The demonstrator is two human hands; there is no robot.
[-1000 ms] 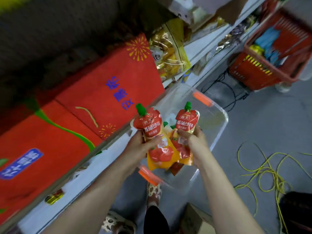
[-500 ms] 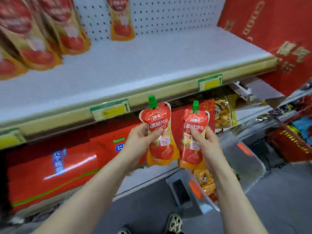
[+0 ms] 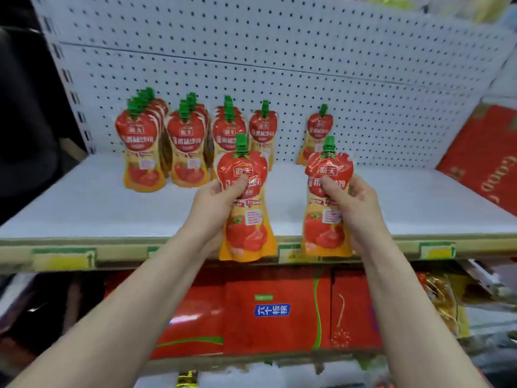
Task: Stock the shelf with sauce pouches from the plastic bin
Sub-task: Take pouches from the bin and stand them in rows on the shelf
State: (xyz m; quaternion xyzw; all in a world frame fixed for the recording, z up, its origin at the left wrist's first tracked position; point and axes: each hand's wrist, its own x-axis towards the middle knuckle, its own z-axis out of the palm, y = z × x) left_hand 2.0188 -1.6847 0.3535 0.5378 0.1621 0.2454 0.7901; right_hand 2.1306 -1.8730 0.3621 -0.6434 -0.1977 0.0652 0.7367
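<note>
Both hands have come up from the bin level since a second ago, pouches now raised in front of the white shelf (image 3: 84, 208). Head view: left hand (image 3: 215, 208) clamped around one sauce pouch (image 3: 243, 208), upright, green cap up, bottom edge over the shelf lip. Right hand (image 3: 355, 203) clamped on a second pouch (image 3: 326, 208), upright too, well apart from the first. Stocked pouches (image 3: 140, 147) stand in rows at the back against the pegboard (image 3: 279, 65), one single pouch (image 3: 317, 133) off to the right. Red boxes (image 3: 277, 309) on the shelf below.
</note>
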